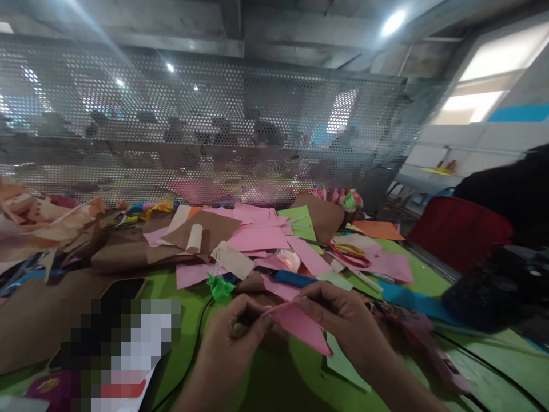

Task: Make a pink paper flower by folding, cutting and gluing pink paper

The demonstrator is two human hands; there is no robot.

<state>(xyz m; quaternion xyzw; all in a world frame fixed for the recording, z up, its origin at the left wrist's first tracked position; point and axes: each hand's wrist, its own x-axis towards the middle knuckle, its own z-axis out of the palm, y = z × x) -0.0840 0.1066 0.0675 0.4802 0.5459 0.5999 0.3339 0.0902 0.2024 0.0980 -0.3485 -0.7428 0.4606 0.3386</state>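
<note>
A folded piece of pink paper [300, 325] is held up over the green tabletop [266, 383] between my two hands. My left hand [235, 332] pinches its left corner between thumb and forefinger. On the upper right edge, my right hand [338, 312] grips the same paper, thumb in front and fingers behind. Just beyond the hands lies a blue-handled tool [294, 278], its kind unclear. A crumpled green wrapper [221, 287] sits to the left of it. Beneath my right hand is a pale green paper sheet [347, 363].
Pink sheets [257, 232], brown paper [128, 246] and scissors with red and yellow handles [349, 253] cover the table's far side. A pink glue gun [437, 355] with a cord lies at right. A dark phone [124, 289] is at left. A perforated metal screen [214, 131] stands behind.
</note>
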